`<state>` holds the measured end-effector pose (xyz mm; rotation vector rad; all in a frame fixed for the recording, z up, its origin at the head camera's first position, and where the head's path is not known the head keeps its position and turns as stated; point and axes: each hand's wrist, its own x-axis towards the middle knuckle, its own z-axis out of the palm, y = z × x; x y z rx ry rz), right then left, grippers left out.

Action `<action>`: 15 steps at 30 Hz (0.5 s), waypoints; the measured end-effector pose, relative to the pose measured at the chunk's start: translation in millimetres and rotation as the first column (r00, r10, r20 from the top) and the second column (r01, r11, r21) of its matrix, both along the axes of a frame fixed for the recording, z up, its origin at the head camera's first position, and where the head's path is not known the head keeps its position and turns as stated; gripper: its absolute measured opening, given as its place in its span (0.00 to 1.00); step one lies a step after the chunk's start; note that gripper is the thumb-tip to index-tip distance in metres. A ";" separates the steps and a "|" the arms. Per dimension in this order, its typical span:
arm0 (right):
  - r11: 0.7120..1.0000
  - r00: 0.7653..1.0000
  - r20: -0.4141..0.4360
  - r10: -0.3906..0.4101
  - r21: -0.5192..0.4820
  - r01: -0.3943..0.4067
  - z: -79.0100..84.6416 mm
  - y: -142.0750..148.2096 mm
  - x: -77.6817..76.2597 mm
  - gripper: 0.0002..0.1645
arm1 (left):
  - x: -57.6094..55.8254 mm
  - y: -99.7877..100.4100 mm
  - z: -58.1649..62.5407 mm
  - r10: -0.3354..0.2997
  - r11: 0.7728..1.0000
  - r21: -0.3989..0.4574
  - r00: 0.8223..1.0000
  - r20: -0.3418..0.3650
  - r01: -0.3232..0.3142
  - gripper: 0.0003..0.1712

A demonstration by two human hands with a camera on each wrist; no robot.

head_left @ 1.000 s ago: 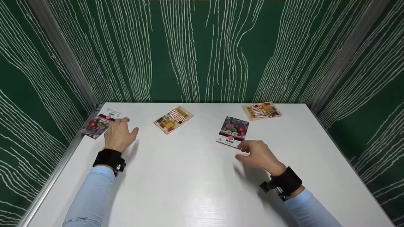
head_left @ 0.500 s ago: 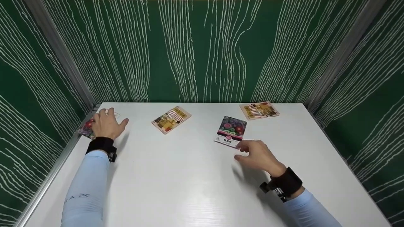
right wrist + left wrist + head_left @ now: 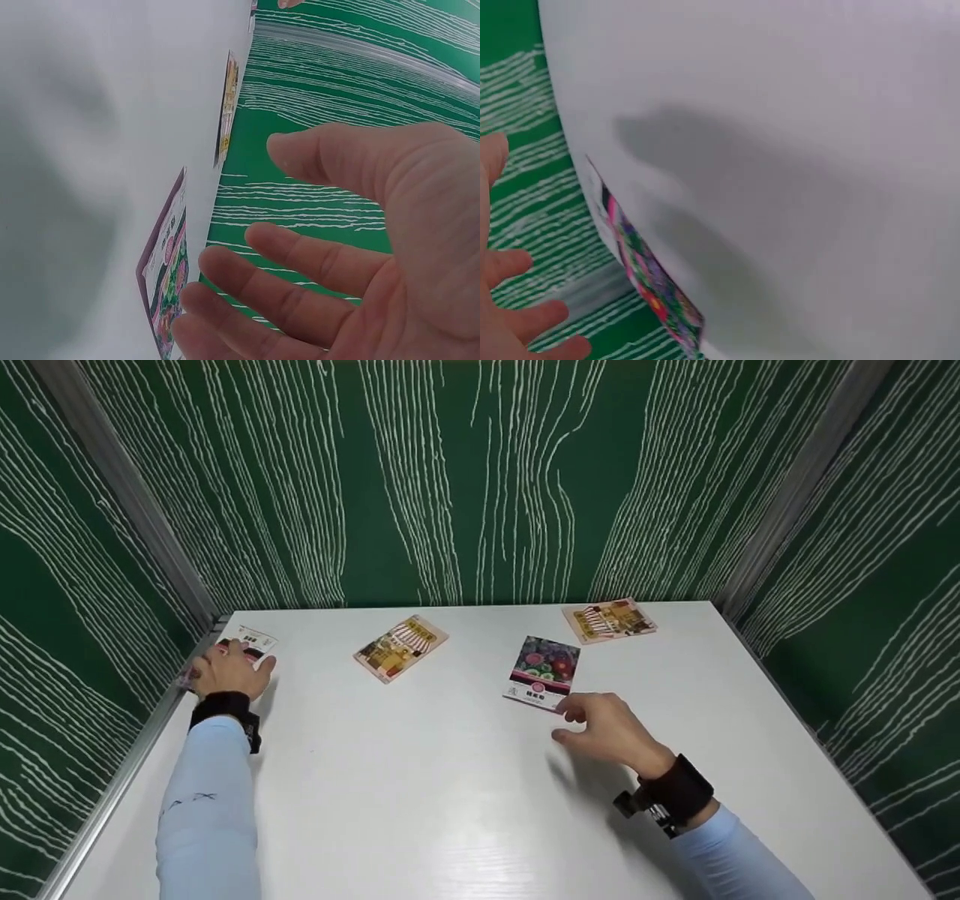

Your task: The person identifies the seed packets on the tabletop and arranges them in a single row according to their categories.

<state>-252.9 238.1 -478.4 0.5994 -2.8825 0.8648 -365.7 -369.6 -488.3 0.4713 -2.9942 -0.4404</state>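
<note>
My left hand (image 3: 230,671) is over a flat flower-printed card or packet (image 3: 259,641) at the table's far left corner and covers much of it. In the left wrist view the fingers are spread apart, and the flower-printed card (image 3: 649,270) lies on the table. My right hand (image 3: 611,731) hovers by the lower edge of a second flower-printed card (image 3: 544,667). Its thumb and fingers are apart with nothing between them, as the right wrist view of the hand (image 3: 360,255) shows. Whether a fingertip touches that card's corner is hard to tell.
Two yellow cards with a striped awning picture lie flat towards the back: one left of centre (image 3: 401,649), one at the right (image 3: 610,620). Green walls (image 3: 517,472) with white wavy lines enclose the white table (image 3: 420,795) at the back and sides.
My left hand has moved left across the flower-printed card to its outer edge, uncovering the white end. My right hand has stayed nearly still. The head view has shifted slightly.
</note>
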 end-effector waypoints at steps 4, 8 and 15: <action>1.000 1.000 0.012 -0.001 0.011 0.001 0.4 0.2 0.6 0.20 | 2.0 -2.2 -5.4 0.013 0.999 0.035 0.998 0.068 -0.016 0.54; 1.000 1.000 0.024 -0.009 0.014 0.008 0.8 0.8 1.6 0.20 | 4.1 -2.1 -10.7 0.000 0.999 0.046 0.994 0.112 -0.005 0.55; 1.000 0.999 0.037 0.006 0.015 -0.006 3.7 2.0 2.3 0.22 | 5.6 -5.1 -20.6 -0.033 0.998 0.051 0.988 0.154 0.025 0.57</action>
